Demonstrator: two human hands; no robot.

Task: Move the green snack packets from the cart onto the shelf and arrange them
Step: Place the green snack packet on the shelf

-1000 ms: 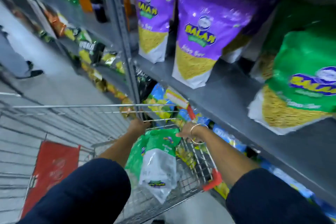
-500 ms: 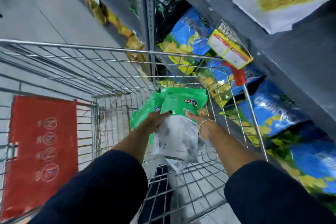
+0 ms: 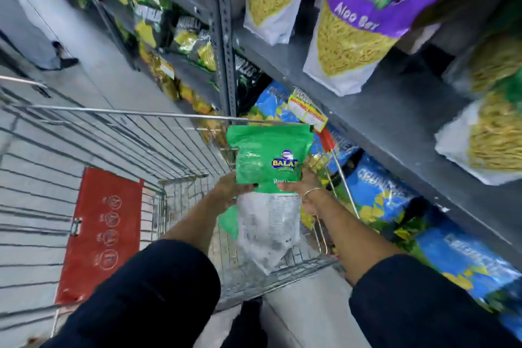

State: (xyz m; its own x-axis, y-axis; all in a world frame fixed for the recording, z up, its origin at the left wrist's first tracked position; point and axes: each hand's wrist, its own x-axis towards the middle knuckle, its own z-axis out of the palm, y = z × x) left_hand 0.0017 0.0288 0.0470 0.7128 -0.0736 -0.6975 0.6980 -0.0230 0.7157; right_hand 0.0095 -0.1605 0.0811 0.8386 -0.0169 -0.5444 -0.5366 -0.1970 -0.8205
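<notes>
Both my hands hold one green snack packet (image 3: pixel 268 161), green on top and clear white below, above the wire cart (image 3: pixel 118 135). My left hand (image 3: pixel 230 188) grips its left side and my right hand (image 3: pixel 306 186), with a thin bangle on the wrist, grips its right side. A second green packet (image 3: pixel 227 222) shows partly behind it, low in the cart. The grey shelf (image 3: pixel 381 118) runs along the right. On it, at the far right, stand green packets (image 3: pixel 491 133) of the same brand.
Purple packets (image 3: pixel 364 17) stand on the same shelf to the left of the green ones. Blue packets (image 3: pixel 378 189) fill the shelf below, beside the cart. A yellow price tag (image 3: pixel 306 113) hangs from the shelf edge. The cart's red flap (image 3: pixel 104 232) lies at left. A person's feet (image 3: pixel 56 56) stand far left.
The green packet has come up out of the cart bottom to rim height, held in both hands. My view has tilted back up toward the shelf.
</notes>
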